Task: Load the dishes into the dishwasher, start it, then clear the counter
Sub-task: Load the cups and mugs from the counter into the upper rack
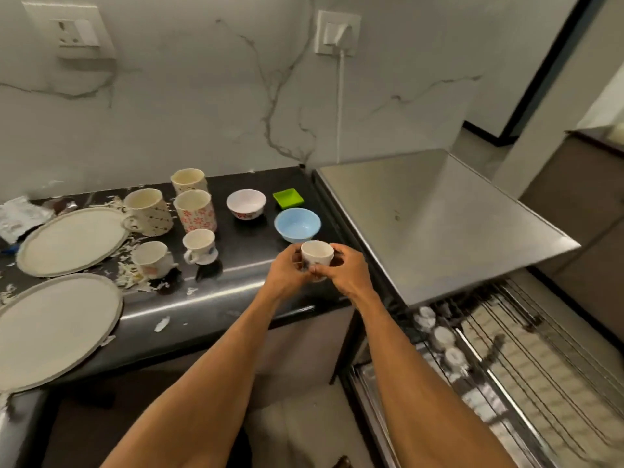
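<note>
A small white cup point(316, 253) is held upright above the counter's right end, between my left hand point(290, 270) and my right hand point(344, 268), both curled round its sides. On the dark counter point(243, 275) stand two more small cups point(199, 244) point(150, 257), three tall mugs point(147, 211) point(195, 209) point(188, 180), a white bowl point(245, 203), a blue bowl point(297, 225), a green square dish point(288, 198) and two large round plates point(72, 241) point(55, 325). The dishwasher point(435, 217) stands at the right, its wire rack point(526, 359) pulled out with three small cups point(439, 336) in it.
Food scraps lie scattered round the plates and cups. A crumpled wrapper point(20, 216) sits at the far left. A white cord point(340, 106) runs down the marble wall from a socket point(336, 32). Floor and a doorway lie beyond the dishwasher.
</note>
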`<state>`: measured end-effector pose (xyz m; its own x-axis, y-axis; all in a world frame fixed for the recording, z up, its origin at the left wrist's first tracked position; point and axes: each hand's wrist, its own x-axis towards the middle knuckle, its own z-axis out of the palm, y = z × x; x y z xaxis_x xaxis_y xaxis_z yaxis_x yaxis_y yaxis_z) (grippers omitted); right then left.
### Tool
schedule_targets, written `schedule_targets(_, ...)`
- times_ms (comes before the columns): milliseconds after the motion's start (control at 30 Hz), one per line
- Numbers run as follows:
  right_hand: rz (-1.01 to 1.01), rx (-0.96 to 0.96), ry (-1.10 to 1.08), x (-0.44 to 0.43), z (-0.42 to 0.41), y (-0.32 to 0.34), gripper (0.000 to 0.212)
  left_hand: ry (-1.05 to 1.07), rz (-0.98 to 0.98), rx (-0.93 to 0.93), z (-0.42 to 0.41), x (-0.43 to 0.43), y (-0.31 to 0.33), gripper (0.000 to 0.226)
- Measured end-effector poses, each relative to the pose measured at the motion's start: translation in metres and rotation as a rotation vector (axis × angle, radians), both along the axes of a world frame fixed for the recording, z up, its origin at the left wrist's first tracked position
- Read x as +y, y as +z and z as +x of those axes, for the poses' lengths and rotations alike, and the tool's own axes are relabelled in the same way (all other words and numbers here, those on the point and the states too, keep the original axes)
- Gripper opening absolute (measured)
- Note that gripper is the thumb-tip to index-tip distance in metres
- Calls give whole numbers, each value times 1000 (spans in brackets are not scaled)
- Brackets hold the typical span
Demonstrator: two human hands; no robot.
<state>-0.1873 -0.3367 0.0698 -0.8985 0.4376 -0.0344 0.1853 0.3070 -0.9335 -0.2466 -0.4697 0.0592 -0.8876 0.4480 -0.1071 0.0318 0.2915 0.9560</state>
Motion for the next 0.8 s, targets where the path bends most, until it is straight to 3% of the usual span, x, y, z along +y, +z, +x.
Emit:
schedule_targets(133, -47, -12, -176, 43, 53, -4, 52, -107, -80, 10, 33, 52, -10, 61)
schedule_targets(300, -230, -53, -372, 110, 122, -15, 27, -240, -97, -104, 82, 136, -34, 94)
schedule_targets(367, -309, -80, -427, 138, 151, -21, 23, -260, -89, -177, 115, 164, -29, 79)
schedule_targets(500, -471, -102, -518, 191, 203, -36, 17, -300, -129, -233, 164, 227, -33, 27)
schedule_targets(600, -531, -148, -493, 232, 241, -53, 21, -281, -159, -334, 194, 274, -46, 23)
schedule_targets(800, -418, -252, -472, 283, 298, -113, 48, -260, -198, -560, 244, 334, -96, 34)
